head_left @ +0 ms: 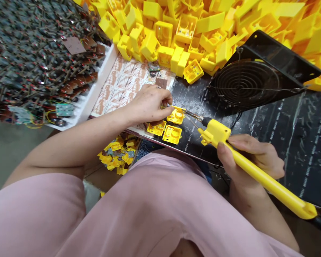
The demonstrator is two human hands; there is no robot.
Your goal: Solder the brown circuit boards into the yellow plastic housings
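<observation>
Three small open yellow housings lie together at the table's front edge: an upper one (176,115), a lower one (172,134) and a left one (156,128). My left hand (153,103) is at the upper housing, thumb and fingertips pinched at its left edge; a thin wire seems to be between them, too small to be sure. In my right hand (251,157) is a yellow soldering iron (259,175), gripped by its handle. Its metal tip, with a thin feed tube beside it, reaches the right edge of the upper housing.
A heap of yellow housings (163,34) fills the back. At the back right a black fan (243,84) leans on the black table (291,142). Circuit boards are piled in a white tray (96,87) at the left. Below the table edge, a box holds yellow parts (119,153).
</observation>
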